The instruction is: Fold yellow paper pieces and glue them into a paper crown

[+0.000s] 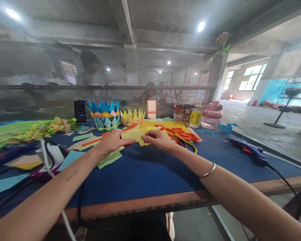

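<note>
Between my two hands, above the blue tabletop, is a pale yellow sheet of paper (pixel 131 134). My left hand (pixel 112 142) pinches its left side between thumb and fingers. The fingertips of my right hand (pixel 158 139) are closed on its right end. Behind my hands lie orange paper pieces (pixel 184 132) on a yellow sheet (pixel 174 125). Scissors with a yellow handle (pixel 192 146) rest just beyond my right wrist. Farther back stand a yellow pointed paper crown shape (pixel 132 117) and a stacked blue, orange and green one (pixel 104 113).
A glue gun (pixel 248 149) with a black cord lies at the right. At the left are a white charger (pixel 51 155), cables and loose coloured paper (pixel 16 184). A yellow-labelled bottle (pixel 196 115), a pink bottle (pixel 212 115) and a basket (pixel 182 112) stand before the perforated metal screen (pixel 165 73).
</note>
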Demonstrator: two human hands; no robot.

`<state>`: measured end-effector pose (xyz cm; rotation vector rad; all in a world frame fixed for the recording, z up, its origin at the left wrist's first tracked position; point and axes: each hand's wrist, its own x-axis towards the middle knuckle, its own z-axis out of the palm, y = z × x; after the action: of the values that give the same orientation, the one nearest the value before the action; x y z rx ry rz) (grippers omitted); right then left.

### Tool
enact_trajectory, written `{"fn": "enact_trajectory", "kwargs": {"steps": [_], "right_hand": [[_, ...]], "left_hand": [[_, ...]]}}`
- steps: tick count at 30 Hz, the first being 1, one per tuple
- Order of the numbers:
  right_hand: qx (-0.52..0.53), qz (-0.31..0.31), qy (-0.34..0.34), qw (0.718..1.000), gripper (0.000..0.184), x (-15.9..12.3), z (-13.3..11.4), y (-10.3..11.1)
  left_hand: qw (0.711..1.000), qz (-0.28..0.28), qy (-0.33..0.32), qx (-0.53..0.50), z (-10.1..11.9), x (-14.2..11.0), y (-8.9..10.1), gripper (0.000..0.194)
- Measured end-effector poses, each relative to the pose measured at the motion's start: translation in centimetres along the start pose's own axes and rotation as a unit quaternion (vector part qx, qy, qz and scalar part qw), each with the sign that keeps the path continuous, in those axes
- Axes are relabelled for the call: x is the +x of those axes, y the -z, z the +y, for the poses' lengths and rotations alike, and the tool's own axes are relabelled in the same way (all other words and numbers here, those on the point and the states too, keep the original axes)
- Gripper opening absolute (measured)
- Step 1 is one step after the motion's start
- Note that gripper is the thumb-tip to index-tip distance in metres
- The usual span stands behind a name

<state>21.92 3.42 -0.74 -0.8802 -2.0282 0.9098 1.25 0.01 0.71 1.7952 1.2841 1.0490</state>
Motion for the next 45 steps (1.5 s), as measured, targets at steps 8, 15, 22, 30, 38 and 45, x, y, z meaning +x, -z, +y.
{"fn": "enact_trajectory", "kwargs": {"steps": [8, 15, 22, 30, 38, 45], "right_hand": [[-0.061, -0.010, 0.041, 0.997, 0.032, -0.2, 0.4, -1.5], [-0.103, 0.006, 0.027, 0.994, 0.027, -0.1, 0.3, -1.3], [-0.096, 0.011, 0.023, 0.995, 0.029, 0.0, 0.2, -1.0], [-0.100, 0.036, 0.003, 0.994, 0.030, 0.2, 0.5, -0.1], [-0.103, 0.044, -0.004, 0.994, 0.031, 0.5, 1.3, 0.5], [-0.108, 0.043, 0.004, 0.993, 0.028, 0.6, 1.5, 0.5]], "left_hand": [[0.999, -0.040, -0.006, 0.025, -0.7, 0.0, -0.6, 0.024], [0.999, -0.029, 0.020, 0.012, -0.1, -0.2, -0.7, 0.021], [0.999, -0.024, 0.037, 0.024, 0.1, 0.0, -0.3, 0.023], [0.998, -0.049, 0.006, 0.047, -0.7, 0.5, 0.9, 0.027], [0.999, -0.032, 0.012, 0.027, 0.1, 0.2, 0.9, 0.022], [0.999, -0.039, 0.018, 0.020, 0.4, 0.0, 0.9, 0.020]]}}
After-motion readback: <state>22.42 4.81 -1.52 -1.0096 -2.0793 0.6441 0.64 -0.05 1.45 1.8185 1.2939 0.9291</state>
